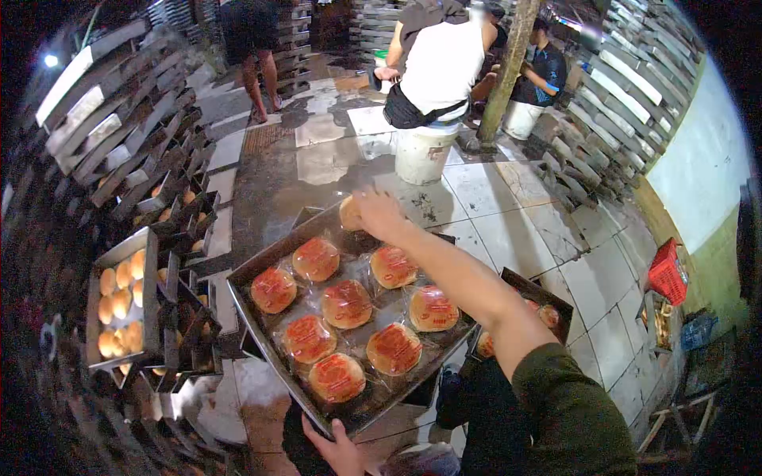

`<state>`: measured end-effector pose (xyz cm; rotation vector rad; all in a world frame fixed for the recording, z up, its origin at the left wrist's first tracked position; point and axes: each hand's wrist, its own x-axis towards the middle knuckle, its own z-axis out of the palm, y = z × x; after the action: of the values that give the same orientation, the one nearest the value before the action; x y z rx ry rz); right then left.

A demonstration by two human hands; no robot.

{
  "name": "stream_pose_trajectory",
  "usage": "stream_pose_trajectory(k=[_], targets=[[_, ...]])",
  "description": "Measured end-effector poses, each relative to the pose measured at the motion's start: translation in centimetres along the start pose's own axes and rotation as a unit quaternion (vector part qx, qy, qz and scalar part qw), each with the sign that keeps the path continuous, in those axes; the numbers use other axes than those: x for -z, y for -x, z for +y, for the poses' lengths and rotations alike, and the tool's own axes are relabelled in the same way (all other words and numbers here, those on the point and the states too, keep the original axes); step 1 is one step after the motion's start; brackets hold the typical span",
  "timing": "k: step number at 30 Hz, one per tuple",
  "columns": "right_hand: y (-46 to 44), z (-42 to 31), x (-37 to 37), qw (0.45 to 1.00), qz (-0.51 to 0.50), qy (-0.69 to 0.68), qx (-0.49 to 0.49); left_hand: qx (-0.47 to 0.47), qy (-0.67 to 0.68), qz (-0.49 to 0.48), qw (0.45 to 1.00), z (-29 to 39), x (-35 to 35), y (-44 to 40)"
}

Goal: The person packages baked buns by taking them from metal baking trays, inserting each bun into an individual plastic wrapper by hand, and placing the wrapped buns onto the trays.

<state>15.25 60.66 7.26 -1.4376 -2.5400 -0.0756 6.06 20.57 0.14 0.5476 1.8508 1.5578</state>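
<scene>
A dark metal tray (262, 337) is held tilted in front of me, with several round buns in clear wrappers printed red on it. My left hand (337, 452) grips the tray's near edge, thumb over the rim. At the tray's far corner, my right hand (379, 214) has its fingers around a bun (350, 214); the fingertips are partly blurred. Nearest to that hand lie one wrapped bun (394, 266) and another wrapped bun (316, 259). Part of another tray (565, 305) with buns shows beneath my right forearm.
Stacked trays with unwrapped buns (121, 301) stand at the left. A person in a white top (443, 67) sits on a white bucket (425, 156) ahead, beside a post (508, 71) and other people. A red basket (668, 274) is at the right. Tray stacks line both sides.
</scene>
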Motion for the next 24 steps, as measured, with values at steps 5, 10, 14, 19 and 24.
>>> stream_pose_trajectory(k=[5, 10, 14, 19, 24], targets=[[-4.4, 1.6, -3.4, 0.991, 0.06, 0.103, 0.064, -0.012, -0.039, 0.003, 0.999, 0.2, -0.3, 0.1], [-1.2, 1.5, -0.9, 0.981, -0.083, 0.158, 0.074, -0.025, -0.012, 0.006, 1.0, -0.2, -0.3, -0.1], [2.8, 2.5, -4.1, 0.97, 0.135, 0.166, 0.118, -0.037, 0.002, 0.006, 0.999, 0.5, -0.9, 0.4], [10.0, 3.2, -2.9, 0.989, 0.126, -0.077, -0.006, -0.077, -0.064, 0.057, 0.993, -0.5, -0.9, 0.5], [18.6, 9.6, -0.8, 0.969, 0.079, -0.111, -0.206, 0.051, 0.097, -0.015, 0.994, -1.6, 0.8, -1.3]])
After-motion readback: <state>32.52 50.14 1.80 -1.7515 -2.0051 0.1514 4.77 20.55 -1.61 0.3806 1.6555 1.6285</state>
